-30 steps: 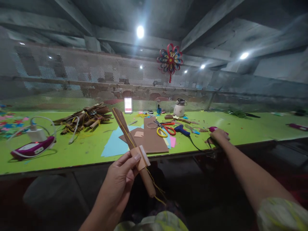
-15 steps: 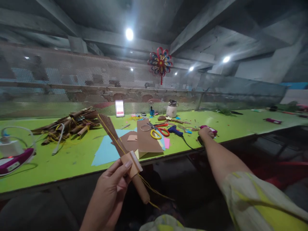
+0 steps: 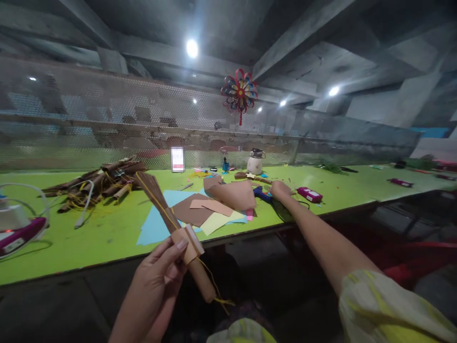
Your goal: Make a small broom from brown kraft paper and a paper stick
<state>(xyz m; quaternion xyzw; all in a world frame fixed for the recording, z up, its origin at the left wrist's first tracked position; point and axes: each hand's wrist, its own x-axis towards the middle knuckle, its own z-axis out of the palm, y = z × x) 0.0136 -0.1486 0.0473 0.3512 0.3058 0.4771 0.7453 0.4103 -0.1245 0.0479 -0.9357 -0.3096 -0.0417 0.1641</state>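
Right hand point(image 3: 281, 190) shifted from purple socket block point(image 3: 309, 195) to blue glue gun point(image 3: 262, 194)

Brown card point(image 3: 232, 194), flat half a second earlier, now bows upward left of the gun. The right hand is curled at the gun's right side; whether its fingers grip it cannot be told. The left hand point(image 3: 160, 269) pinches a tan strip point(image 3: 189, 250) lying across a fringed brown paper bundle point(image 3: 166, 209), which slants in front of the near edge of the green table point(image 3: 107, 238), fringe uppermost. Yellow string point(image 3: 223, 301) runs along the bundle and trails from its lower end
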